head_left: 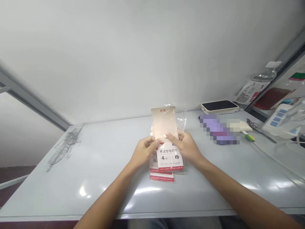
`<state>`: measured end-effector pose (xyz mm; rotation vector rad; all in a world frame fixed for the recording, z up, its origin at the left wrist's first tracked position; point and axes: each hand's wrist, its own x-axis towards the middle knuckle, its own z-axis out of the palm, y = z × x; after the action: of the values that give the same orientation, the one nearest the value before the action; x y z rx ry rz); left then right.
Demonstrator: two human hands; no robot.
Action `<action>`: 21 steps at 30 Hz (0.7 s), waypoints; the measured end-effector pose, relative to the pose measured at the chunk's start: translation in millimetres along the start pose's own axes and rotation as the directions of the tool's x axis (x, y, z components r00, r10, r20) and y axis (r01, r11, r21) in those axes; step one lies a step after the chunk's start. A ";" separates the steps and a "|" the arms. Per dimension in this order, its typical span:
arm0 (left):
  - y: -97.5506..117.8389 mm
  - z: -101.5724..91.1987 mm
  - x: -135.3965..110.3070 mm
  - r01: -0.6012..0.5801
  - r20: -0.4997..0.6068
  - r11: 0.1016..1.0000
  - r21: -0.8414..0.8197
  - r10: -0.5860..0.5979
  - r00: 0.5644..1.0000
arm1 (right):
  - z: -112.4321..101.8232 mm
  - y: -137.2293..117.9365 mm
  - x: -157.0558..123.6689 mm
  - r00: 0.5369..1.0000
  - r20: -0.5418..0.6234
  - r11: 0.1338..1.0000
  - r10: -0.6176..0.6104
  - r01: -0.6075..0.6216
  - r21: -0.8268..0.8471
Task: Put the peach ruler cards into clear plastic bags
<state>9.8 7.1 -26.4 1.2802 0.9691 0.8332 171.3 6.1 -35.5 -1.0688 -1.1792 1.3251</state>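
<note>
Both my hands hold a small stack of clear plastic packets (166,140) with beige and red printed cards inside, lifted just over the pale grey table (100,165). My left hand (143,152) pinches the stack's left edge, fingers closed on it. On the right side, my right hand (186,146) grips the stack with its thumb lying across the front card. The top packet stands taller than the others, and the red bottom edges of lower packets (162,177) show beneath.
A phone in a cream case (219,106) lies at the table's back right. Near it are a blurred purple item (219,130), scissors (259,128), a white power strip (281,119), a cable and a plastic bottle (257,84). Crumpled clear wrapping (64,146) lies at the left.
</note>
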 end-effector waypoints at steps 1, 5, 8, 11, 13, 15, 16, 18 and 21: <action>0.0 0.3 0.1 0.025 0.035 0.999 -0.032 -0.024 0.999 | 0.4 0.8 -0.1 1.000 -0.023 1.000 0.002 -0.002 -0.006; -6.2 1.6 1.5 0.117 0.053 0.988 -0.095 -0.113 0.992 | 2.2 4.3 -0.3 0.998 -0.055 1.000 -0.009 0.009 -0.011; -12.0 -1.5 2.7 0.126 -0.005 0.987 -0.101 -0.127 0.992 | 3.3 4.9 -0.5 0.999 -0.027 0.999 -0.043 0.043 -0.027; -12.5 -6.5 3.0 0.136 -0.021 0.988 -0.073 -0.138 0.990 | 3.9 3.4 -1.2 0.999 -0.001 0.998 -0.048 0.048 -0.028; -9.7 -8.2 2.5 0.142 -0.014 0.988 -0.054 -0.143 0.990 | 3.5 1.8 -1.5 0.999 -0.009 0.999 -0.033 0.032 -0.021; -5.4 -8.3 1.8 0.128 0.014 0.989 -0.068 -0.128 0.992 | 2.2 -0.5 -1.4 1.000 -0.023 1.000 -0.002 0.002 0.003; -3.1 -8.0 1.3 0.117 0.036 0.989 -0.089 -0.114 0.993 | 1.3 -1.9 -1.2 1.000 -0.024 0.999 0.020 -0.019 0.027; 1.3 -7.6 0.2 0.100 0.091 0.985 -0.139 -0.088 0.992 | -0.4 -5.1 -0.9 0.998 -0.004 0.994 0.067 -0.066 0.088; 6.1 -9.7 -1.4 0.098 0.173 0.980 -0.172 -0.068 0.983 | -1.9 -9.7 -1.4 0.990 0.057 0.981 0.126 -0.133 0.140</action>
<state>0.4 10.3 -20.4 1.1262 0.7907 0.7196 174.4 4.9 -26.1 -1.0281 -1.0461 1.5207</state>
